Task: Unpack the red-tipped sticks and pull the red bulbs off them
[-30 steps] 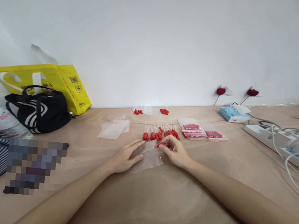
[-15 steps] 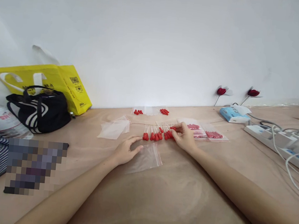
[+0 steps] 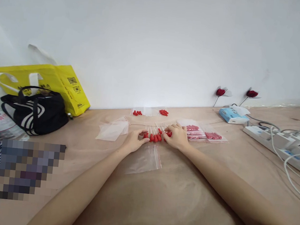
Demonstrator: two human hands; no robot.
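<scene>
Red pieces (image 3: 155, 138) with pale stems lie on the table (image 3: 173, 199) between 2 hands. The left hand (image 3: 133, 141) and right hand (image 3: 177, 137) curl over opposite ends, touching pieces; whether either grips is unclear. 1 clear bag (image 3: 145, 162) lies nearer the camera.

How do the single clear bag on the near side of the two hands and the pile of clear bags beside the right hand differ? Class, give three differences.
The single clear bag looks empty; the pile of clear bags shows red pieces inside.
The single bag lies flat; the pile is bulkier, its bags overlapping.
The single bag is nearer the viewer; the pile lies farther off.
Both are see-through, with reddish lines near an edge.
</scene>
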